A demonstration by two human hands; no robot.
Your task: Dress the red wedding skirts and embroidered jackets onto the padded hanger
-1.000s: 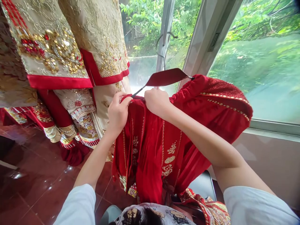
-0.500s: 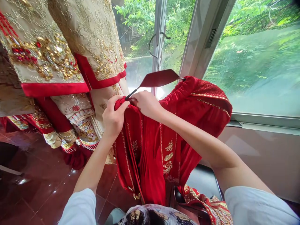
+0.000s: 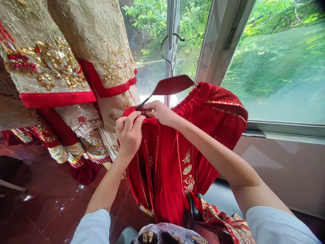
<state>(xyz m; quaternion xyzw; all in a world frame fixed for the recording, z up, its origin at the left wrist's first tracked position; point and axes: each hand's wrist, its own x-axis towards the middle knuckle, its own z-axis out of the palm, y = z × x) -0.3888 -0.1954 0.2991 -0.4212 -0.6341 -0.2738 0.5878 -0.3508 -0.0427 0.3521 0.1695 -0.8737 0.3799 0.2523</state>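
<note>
A red velvet garment [image 3: 177,159] with gold embroidery hangs in front of me, its top edge gathered on a red padded hanger [image 3: 172,84] with a metal hook. My left hand [image 3: 130,133] is closed on the gathered red cloth just below the hanger's left arm. My right hand [image 3: 157,112] pinches the same cloth edge right at the hanger's dark left tip. The garment's right end is draped over the hanger's other arm.
Beige and gold embroidered gowns with red hems [image 3: 76,67] hang close at the left. A window frame [image 3: 215,40] and a sill [image 3: 284,130] stand behind, with greenery outside. Below are a glossy dark red floor [image 3: 38,210] and a black seat [image 3: 220,200] with more red cloth.
My left hand has shifted slightly down and right on the cloth. My right hand has moved closer to the hanger's left tip. The garment hangs a little lower.
</note>
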